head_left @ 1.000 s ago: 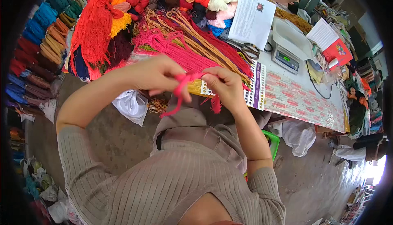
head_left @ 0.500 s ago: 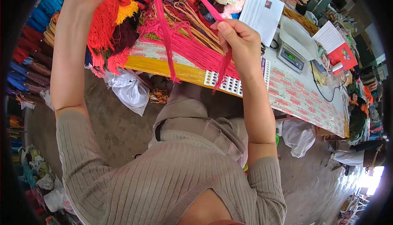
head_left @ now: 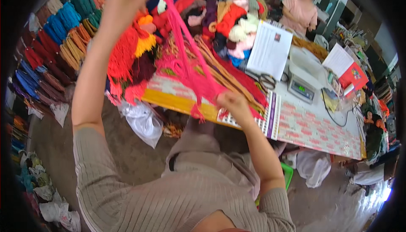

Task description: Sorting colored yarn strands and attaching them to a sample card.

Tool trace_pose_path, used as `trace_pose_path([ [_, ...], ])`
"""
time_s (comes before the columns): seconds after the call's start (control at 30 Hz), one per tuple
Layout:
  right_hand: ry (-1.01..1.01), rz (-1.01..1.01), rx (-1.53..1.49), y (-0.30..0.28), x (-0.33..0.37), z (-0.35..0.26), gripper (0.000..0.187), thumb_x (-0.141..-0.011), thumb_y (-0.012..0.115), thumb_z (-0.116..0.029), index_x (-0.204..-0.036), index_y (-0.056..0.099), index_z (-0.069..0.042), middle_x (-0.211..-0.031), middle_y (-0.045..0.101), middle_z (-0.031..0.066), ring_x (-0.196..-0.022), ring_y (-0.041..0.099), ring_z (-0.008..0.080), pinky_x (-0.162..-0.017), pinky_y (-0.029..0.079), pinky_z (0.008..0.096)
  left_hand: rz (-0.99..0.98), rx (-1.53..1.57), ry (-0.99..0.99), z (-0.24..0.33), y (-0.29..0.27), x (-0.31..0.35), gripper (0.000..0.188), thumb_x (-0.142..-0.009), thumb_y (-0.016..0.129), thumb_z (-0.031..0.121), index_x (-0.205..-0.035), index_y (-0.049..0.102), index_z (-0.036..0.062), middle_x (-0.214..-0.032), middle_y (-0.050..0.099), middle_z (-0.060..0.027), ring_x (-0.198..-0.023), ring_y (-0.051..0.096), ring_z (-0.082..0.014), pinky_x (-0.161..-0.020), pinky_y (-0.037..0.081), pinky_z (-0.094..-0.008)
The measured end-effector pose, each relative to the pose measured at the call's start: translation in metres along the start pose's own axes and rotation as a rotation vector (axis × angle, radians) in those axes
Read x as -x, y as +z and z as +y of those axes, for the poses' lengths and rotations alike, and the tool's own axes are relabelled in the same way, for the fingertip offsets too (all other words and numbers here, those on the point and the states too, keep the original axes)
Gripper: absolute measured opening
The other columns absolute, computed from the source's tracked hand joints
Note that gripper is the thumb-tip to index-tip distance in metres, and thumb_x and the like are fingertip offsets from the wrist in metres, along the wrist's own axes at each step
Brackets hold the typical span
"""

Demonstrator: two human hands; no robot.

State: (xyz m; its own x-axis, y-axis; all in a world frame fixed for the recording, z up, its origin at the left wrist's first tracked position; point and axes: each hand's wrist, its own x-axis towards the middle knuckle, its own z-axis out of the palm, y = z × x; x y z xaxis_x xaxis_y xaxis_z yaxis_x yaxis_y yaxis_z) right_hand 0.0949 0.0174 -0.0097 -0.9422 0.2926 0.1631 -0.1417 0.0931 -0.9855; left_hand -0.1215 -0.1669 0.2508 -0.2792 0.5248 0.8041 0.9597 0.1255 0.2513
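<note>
A bright pink skein of yarn (head_left: 186,48) stretches slantwise between my hands, its loose strands drooping over the table edge. Raised high at the left, my left hand (head_left: 129,6) has its fingers closed on the upper loop. Lower and to the right, above the front of the table, my right hand (head_left: 236,106) is closed around the lower part; its fingers are slightly blurred. Beneath the skein lies a pile of tan and multicoloured yarn strands (head_left: 211,56). A colour sample card (head_left: 272,116) rests on the table beside my right hand.
Red yarn (head_left: 120,67) and yellow yarn (head_left: 145,44) heap at the left. Scissors (head_left: 267,81), a printed sheet (head_left: 270,50) and a digital scale (head_left: 301,89) are at the right. Another person (head_left: 299,12) is across the table. A white bag (head_left: 141,122) sits below the table edge.
My right hand has moved down from above the table, drawing the pink skein lower. The left hand still holds the upper loop. The view has shifted, showing more of the far side.
</note>
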Motion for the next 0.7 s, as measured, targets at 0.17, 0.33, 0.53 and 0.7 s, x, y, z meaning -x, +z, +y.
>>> trace_pose_path([
  [0.17,-0.348,0.067,0.153,0.014,0.014,-0.059,0.047,-0.086,0.063,-0.024,-0.124,0.048,-0.002,-0.119,0.054,0.0107,-0.11,0.052,0.0198,-0.095,0.039,0.032,-0.335,-0.069,0.675,0.077,0.044,0.048,0.014,-0.078,0.06,0.018,-0.09,0.064,0.011,-0.087,0.064,-0.0025,-0.075,0.063,-0.021,-0.061,0.05,-0.0313],
  [0.33,-0.196,0.12,-0.177,0.024,0.027,-0.1,0.02,-0.091,0.056,-0.018,-0.096,0.059,0.0,-0.082,0.063,0.0039,-0.073,0.06,0.0125,-0.065,0.047,0.0239,-0.433,-0.081,0.71,0.097,0.088,0.062,0.016,-0.068,0.06,0.016,-0.081,0.052,0.0099,-0.074,0.054,-0.0038,-0.063,0.058,-0.0219,-0.052,0.046,-0.0336],
  [0.53,0.106,-0.06,-0.494,0.01,0.051,-0.099,0.025,-0.092,0.051,-0.021,-0.09,0.059,0.003,-0.071,0.062,0.0106,-0.059,0.06,0.0182,-0.058,0.05,0.0288,-0.435,-0.092,0.692,0.087,0.101,0.064,0.01,-0.073,0.055,0.013,-0.076,0.051,0.0046,-0.074,0.057,-0.0095,-0.073,0.061,-0.0263,-0.06,0.049,-0.0365],
  [0.7,0.061,-0.057,-0.36,-0.024,0.102,-0.113,0.027,-0.089,0.052,-0.018,-0.085,0.059,0.008,-0.069,0.062,0.017,-0.057,0.061,0.0235,-0.054,0.051,0.034,-0.711,0.337,0.507,0.107,0.095,0.059,0.025,-0.079,0.058,0.011,-0.103,0.057,0.0044,-0.094,0.063,-0.0133,-0.074,0.063,-0.0221,-0.064,0.051,-0.0347],
])
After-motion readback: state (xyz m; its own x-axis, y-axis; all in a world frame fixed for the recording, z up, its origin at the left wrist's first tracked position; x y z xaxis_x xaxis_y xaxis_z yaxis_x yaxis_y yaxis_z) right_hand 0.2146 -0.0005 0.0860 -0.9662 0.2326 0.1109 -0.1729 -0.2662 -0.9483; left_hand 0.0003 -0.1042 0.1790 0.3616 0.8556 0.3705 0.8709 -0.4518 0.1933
